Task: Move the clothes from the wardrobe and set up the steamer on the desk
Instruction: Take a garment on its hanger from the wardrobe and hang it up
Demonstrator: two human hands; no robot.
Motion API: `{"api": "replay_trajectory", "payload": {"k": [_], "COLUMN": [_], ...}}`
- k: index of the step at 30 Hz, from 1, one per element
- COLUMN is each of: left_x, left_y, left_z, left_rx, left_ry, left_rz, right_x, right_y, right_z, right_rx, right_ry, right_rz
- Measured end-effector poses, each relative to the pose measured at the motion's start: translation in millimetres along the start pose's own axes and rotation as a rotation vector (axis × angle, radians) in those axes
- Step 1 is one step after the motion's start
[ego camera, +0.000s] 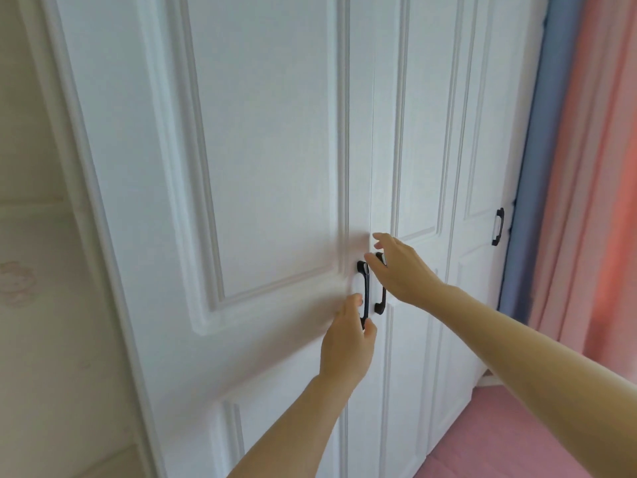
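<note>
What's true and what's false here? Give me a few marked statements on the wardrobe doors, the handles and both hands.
1. The wardrobe doors are shut. True.
2. The left hand holds the lower end of the left handle. True.
3. The right hand grips the far handle. False: its spread fingers reach the top of the right handle, and the far handle is untouched.
4. Clothes hang in view. False: the shut doors hide the inside.
</note>
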State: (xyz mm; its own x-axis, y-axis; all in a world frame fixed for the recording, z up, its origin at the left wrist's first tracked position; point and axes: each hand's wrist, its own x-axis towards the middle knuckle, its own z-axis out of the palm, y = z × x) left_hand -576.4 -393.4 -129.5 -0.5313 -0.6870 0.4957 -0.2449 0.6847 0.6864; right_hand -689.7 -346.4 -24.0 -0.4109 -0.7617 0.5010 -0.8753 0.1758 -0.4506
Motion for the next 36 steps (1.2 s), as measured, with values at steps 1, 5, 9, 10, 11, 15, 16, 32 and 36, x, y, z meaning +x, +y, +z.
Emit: {"api": "replay_trajectory", "payload": {"k": [1,5,9,10,11,15,16,32,36], "left_x": [3.2,14.0,15.5,13.8,12.1,4.4,2.0,-76.5,-111.5], "left_y": [1.6,6.2,10.9,12.3,13.7,15.1,15.5,72.5,91.2], "left_z": [2.7,10.5,14.8,15.4,16.1,19.5,20.6,38.5,39.0], "left_rx": [-0.014,-0.115,-0.315,-0.356,-0.386,-0.447,-0.449,-0.332,-0.338], "left_ry": [0.006,0.027,0.077,0.083,0.086,0.087,0.085,0.240,0.293], "left_rz": [0.000,-0.027,-0.085,-0.097,-0.100,-0.097,-0.098,-0.021,-0.023], "right_x": [4.5,20.8,33.0,35.7,37.8,40.4,39.2,-55.4,-95.6], "right_y": [-1.5,-6.8,-9.8,-9.7,-10.0,-11.6,-11.6,2.1,-0.5], "right_z": [1.1,3.0,-2.5,-4.2,-5.9,-9.3,-9.0,-64.5,-87.8], "right_rx": [0.026,0.181,0.290,0.337,0.385,0.531,0.563,0.574,0.596], "right_ry": [-0.003,0.036,0.065,0.066,0.064,0.023,0.011,0.030,0.034], "right_rz": [-0.003,0.043,0.129,0.149,0.171,0.211,0.213,0.165,0.146]}}
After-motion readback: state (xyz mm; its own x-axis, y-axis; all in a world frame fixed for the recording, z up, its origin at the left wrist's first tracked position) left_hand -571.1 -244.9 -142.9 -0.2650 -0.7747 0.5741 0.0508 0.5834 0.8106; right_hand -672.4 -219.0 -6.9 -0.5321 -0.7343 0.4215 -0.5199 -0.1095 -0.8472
